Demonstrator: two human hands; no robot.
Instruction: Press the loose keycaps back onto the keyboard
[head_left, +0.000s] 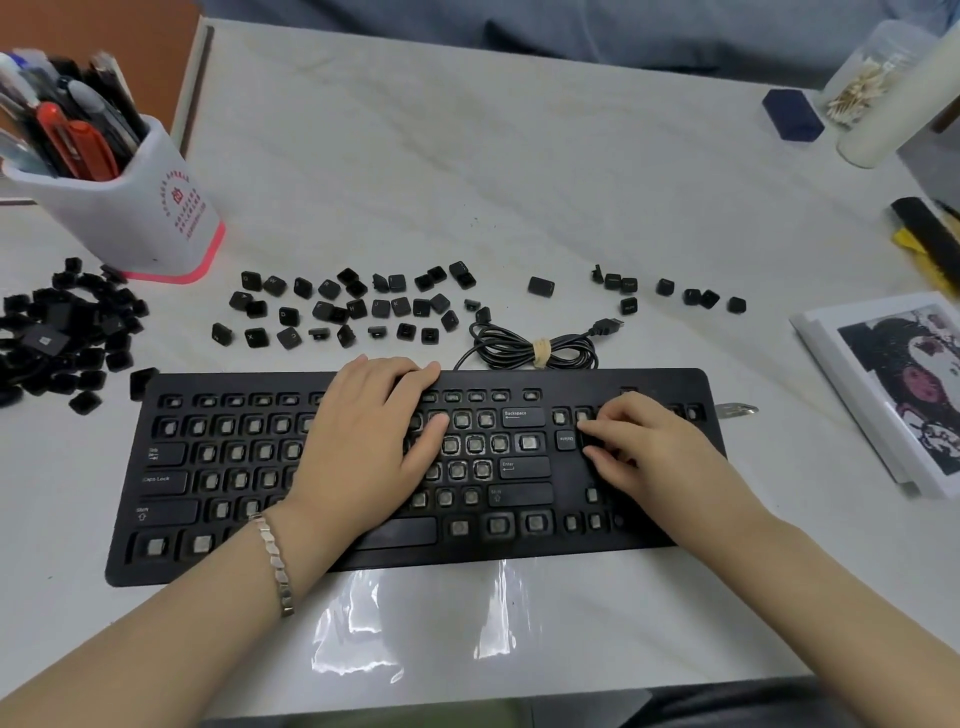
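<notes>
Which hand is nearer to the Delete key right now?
Right. The right hand has its fingertips just beside the Delete key, on its right; the left hand lies over the keyboard middle, well to the key's left.

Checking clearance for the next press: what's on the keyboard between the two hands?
Head view: between the left hand and right hand, the keyboard shows bare key sockets plus seated Backspace, Enter and Delete keycaps.

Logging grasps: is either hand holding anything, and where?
Left hand lies flat on keyboard, holding nothing. Right hand curls over a keycap beside Delete; grip cannot be told.
</notes>
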